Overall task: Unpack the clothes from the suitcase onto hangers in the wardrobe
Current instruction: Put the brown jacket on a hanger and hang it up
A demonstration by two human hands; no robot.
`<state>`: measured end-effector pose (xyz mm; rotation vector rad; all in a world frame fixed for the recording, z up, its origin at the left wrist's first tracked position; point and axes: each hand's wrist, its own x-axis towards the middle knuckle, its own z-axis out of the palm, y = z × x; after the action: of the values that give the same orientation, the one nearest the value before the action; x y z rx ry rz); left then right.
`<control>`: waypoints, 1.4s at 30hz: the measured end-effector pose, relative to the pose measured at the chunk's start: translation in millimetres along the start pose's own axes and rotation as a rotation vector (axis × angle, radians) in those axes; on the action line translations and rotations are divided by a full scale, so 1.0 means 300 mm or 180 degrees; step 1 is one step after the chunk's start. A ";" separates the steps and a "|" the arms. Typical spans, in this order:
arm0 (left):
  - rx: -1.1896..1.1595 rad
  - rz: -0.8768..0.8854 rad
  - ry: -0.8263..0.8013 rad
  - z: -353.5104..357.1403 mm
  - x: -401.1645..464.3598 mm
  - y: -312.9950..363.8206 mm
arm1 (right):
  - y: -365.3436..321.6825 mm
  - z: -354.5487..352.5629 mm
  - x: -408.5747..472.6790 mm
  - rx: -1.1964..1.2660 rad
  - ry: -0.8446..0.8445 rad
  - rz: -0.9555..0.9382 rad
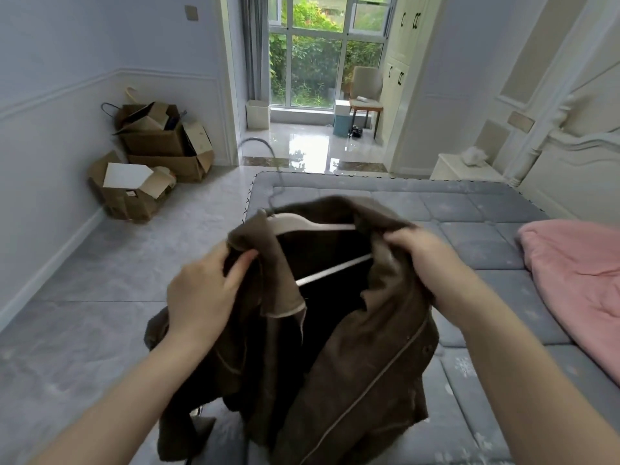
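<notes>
Fabric of the brown jacket (335,347) is judged soft, floppy; each shoulder is pinched by left hand (201,297) and right hand (422,260) over the hanger (315,226).

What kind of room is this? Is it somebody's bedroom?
Most likely a bedroom. There is a bed with a grey quilted mattress and a pink blanket, a white nightstand beside it, and tall white cupboards by the window.
</notes>
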<state>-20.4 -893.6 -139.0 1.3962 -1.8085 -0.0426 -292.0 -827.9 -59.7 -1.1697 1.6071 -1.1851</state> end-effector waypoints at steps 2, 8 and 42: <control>-0.0049 0.0084 0.0194 -0.040 0.016 -0.013 | 0.068 0.005 -0.024 -0.1137 -0.0455 -0.0158; 0.0025 0.0327 -0.0018 -0.099 0.001 -0.024 | 0.086 0.001 -0.056 -0.2194 -0.1067 -0.1005; 0.0146 0.0547 0.0124 -0.258 -0.018 0.006 | 0.040 0.083 0.072 -0.2775 -0.0247 -0.2803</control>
<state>26.1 -854.6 -90.5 1.2595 -1.9005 0.1155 -276.3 -852.6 -78.9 -2.6305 1.6143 -0.8685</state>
